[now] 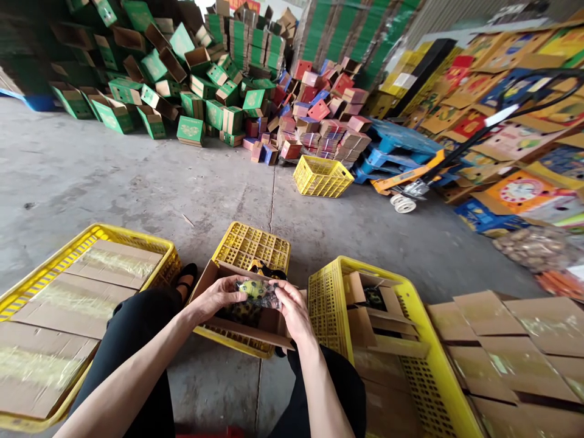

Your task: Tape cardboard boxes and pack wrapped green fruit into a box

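Observation:
My left hand (214, 299) and my right hand (292, 310) both grip a small yellow-and-black item in a clear plastic wrap (258, 292). I hold it just above an open brown cardboard box (255, 325) with more dark and yellow items inside. That box rests on an upturned yellow plastic crate (253, 246) between my knees. Both hands have their fingers curled around the wrapped item.
A yellow crate (59, 267) of taped cartons sits at my left; another yellow crate (410, 316) with cartons stands at my right, beside stacked cartons (515, 347). Farther off: a yellow basket (322, 176), a pallet jack (410, 182), heaps of green (182, 79) and red boxes (319, 115).

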A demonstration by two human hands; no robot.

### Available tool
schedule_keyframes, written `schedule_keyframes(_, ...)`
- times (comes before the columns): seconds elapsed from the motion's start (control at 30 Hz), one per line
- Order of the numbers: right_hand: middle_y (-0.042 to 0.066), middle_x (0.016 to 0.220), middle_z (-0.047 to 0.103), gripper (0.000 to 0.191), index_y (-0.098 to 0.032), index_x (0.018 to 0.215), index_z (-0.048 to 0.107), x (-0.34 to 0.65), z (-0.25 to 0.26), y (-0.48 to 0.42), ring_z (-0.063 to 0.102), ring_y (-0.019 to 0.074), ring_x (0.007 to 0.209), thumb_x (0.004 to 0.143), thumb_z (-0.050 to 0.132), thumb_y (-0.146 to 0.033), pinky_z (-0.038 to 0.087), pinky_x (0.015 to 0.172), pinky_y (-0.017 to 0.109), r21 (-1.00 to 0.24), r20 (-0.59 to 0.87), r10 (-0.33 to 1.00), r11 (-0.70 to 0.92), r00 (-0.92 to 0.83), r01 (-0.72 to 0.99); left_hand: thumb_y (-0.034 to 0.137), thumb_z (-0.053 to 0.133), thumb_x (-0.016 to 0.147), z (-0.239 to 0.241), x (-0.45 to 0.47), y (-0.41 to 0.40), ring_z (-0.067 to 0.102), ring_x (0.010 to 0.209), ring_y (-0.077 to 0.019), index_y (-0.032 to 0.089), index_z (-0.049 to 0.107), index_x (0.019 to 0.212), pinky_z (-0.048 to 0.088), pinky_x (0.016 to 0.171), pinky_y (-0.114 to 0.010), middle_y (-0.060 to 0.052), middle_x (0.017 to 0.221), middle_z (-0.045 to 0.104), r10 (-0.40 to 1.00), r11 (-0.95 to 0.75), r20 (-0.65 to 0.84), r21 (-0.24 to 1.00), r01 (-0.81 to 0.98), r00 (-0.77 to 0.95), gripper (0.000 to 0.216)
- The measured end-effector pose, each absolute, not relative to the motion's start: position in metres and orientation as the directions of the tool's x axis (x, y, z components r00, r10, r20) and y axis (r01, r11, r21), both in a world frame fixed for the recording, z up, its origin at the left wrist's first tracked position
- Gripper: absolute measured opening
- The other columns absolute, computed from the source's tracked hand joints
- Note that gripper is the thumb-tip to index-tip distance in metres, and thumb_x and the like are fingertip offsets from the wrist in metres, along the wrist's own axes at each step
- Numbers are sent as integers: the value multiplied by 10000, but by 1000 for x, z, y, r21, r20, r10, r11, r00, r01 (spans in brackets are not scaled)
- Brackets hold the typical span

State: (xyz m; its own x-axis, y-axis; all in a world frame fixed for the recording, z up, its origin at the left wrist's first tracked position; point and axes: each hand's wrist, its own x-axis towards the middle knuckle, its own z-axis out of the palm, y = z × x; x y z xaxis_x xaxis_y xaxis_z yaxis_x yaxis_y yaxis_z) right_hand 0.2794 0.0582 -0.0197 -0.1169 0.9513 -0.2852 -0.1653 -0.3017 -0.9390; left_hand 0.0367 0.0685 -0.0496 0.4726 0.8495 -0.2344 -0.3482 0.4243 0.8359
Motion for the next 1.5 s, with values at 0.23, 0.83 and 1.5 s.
schedule_keyframes(0.23,59,1209,778,433,-277,1014,755,276,-13,59,721,259,1070,745,874,-595,587,816,341,-955,-261,963,-268,-68,-126,279,970,704,-57,38,69,711,946,-191,222,751,1210,506,890,-290,-55,1106,788,867,410,-221,825,-389,447,554)
schedule_keyframes(0.83,35,1144,799,374,-286,951,683,279,-29,60,730,230,941,809,822,-603,560,777,330,-967,-218,974,-224,-60,-123,490,843,855,-62,38,69,677,1169,-272,242,694,1368,484,986,-339,-89,1303,741,804,467,-255,830,-306,537,588)
schedule_keyframes(1.5,37,1119,794,382,-297,1087,818,278,-24,60,730,271,1060,801,847,-549,570,987,434,-973,-224,969,-229,-106,-40,348,935,766,-58,41,68,726,1056,-227,211,722,1329,499,955,-316,-79,1212,786,872,404,-225,832,-380,436,617)
